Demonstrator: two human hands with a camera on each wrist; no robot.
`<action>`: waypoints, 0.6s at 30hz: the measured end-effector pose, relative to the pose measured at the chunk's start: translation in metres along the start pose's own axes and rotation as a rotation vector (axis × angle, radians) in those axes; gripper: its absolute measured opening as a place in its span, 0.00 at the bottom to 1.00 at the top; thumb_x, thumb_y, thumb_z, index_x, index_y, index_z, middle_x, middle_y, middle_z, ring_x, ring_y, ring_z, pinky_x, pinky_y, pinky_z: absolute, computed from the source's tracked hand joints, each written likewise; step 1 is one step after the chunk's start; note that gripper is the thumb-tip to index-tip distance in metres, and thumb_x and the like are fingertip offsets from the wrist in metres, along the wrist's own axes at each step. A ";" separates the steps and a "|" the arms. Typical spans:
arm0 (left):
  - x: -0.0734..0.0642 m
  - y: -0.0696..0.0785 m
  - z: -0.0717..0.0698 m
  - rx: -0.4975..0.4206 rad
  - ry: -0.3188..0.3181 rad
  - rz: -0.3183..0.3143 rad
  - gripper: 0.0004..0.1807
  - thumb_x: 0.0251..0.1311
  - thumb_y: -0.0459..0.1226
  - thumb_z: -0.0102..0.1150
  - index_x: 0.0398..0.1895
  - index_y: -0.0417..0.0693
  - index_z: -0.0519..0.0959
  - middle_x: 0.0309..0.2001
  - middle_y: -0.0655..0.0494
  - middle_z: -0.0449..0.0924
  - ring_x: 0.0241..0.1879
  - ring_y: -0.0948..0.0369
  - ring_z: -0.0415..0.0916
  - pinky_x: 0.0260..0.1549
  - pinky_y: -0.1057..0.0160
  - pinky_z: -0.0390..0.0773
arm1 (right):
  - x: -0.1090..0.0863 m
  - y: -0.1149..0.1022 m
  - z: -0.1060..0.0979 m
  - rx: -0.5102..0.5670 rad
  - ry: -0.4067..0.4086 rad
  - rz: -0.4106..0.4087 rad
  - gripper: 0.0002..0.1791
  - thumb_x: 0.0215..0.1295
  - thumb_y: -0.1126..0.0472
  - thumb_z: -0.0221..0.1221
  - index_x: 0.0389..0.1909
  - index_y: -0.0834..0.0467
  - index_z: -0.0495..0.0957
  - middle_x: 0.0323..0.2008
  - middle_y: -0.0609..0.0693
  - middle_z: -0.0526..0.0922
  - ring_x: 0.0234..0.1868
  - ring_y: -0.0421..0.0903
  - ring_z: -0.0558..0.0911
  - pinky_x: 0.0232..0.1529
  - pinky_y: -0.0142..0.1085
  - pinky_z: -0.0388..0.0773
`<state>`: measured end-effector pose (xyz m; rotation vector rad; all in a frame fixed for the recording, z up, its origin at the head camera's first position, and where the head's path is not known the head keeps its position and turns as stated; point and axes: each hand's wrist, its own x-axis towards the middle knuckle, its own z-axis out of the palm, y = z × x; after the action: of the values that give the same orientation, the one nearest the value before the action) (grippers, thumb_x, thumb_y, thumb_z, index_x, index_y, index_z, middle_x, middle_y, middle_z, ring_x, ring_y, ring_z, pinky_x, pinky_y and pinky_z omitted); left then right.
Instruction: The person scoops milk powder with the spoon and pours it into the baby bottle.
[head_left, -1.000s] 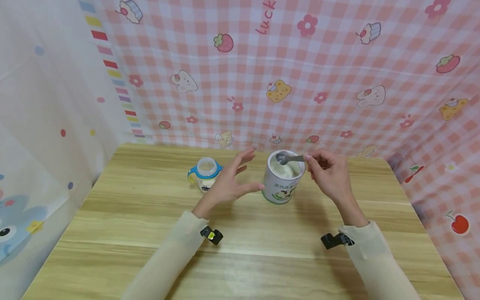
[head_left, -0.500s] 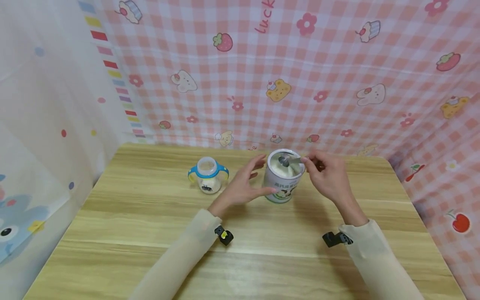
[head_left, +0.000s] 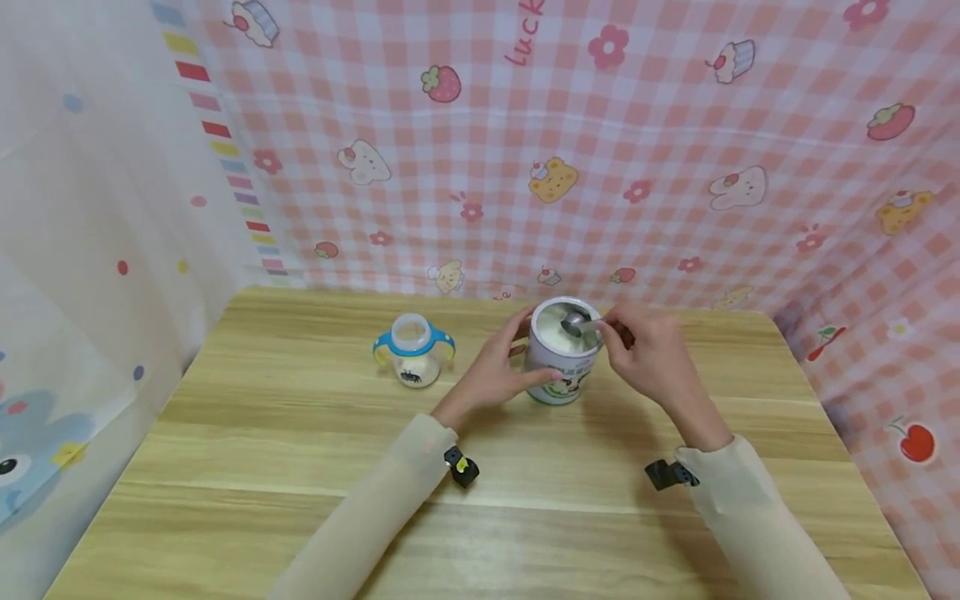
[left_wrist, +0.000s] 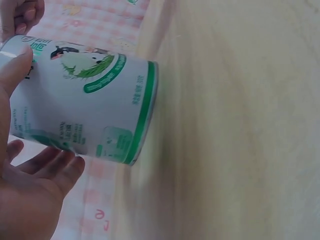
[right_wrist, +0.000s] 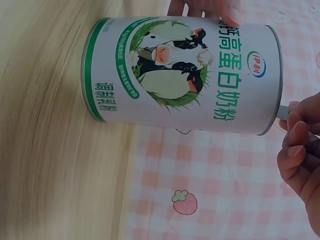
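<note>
A white milk powder can (head_left: 546, 363) with a green base band and a cow picture stands upright and uncovered, pale powder inside. My left hand (head_left: 495, 367) holds it from the left, thumb across the front and fingers around the far side. In the left wrist view the thumb (left_wrist: 17, 70) lies near the can's top edge. My right hand (head_left: 648, 350) pinches the handle of a metal spoon (head_left: 576, 323), whose bowl is inside the can's mouth. From the right wrist only a bit of the spoon handle (right_wrist: 283, 112) shows between fingertips and rim.
A baby bottle (head_left: 412, 367) with a blue collar and two side handles stands uncapped left of the can, white powder in it. Both stand on a wood-grain table (head_left: 555, 533). Behind the table hangs a pink checked curtain (head_left: 480, 150).
My left hand has moved right, from beside the bottle to the can, and now holds it. The spoon bowl has shifted slightly right and lower inside the can; the right hand stays pinching its handle.
</note>
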<state>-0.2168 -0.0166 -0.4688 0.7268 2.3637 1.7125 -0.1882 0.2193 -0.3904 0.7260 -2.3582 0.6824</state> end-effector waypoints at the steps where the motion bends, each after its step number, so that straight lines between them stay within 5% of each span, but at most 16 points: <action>1: 0.000 -0.001 0.001 -0.007 0.004 0.008 0.54 0.56 0.46 0.77 0.81 0.63 0.53 0.72 0.55 0.69 0.73 0.57 0.66 0.73 0.53 0.71 | 0.000 -0.001 0.000 -0.007 -0.009 -0.004 0.06 0.66 0.70 0.65 0.28 0.62 0.83 0.16 0.46 0.73 0.17 0.35 0.65 0.16 0.26 0.62; 11: 0.000 -0.006 0.007 -0.023 0.036 0.013 0.53 0.55 0.45 0.78 0.81 0.62 0.55 0.69 0.54 0.72 0.71 0.57 0.68 0.73 0.54 0.72 | 0.001 -0.003 0.005 -0.020 -0.074 -0.048 0.05 0.62 0.71 0.63 0.27 0.62 0.81 0.18 0.48 0.75 0.18 0.37 0.67 0.18 0.29 0.65; 18: 0.000 -0.005 0.007 -0.023 0.037 0.010 0.53 0.54 0.47 0.78 0.80 0.61 0.56 0.70 0.54 0.71 0.72 0.57 0.68 0.73 0.53 0.71 | 0.002 -0.004 0.010 0.038 -0.090 -0.004 0.08 0.62 0.72 0.62 0.24 0.60 0.79 0.17 0.47 0.74 0.17 0.36 0.67 0.18 0.28 0.65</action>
<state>-0.2156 -0.0118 -0.4762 0.7101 2.3641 1.7691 -0.1907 0.2097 -0.3948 0.7935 -2.4300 0.7080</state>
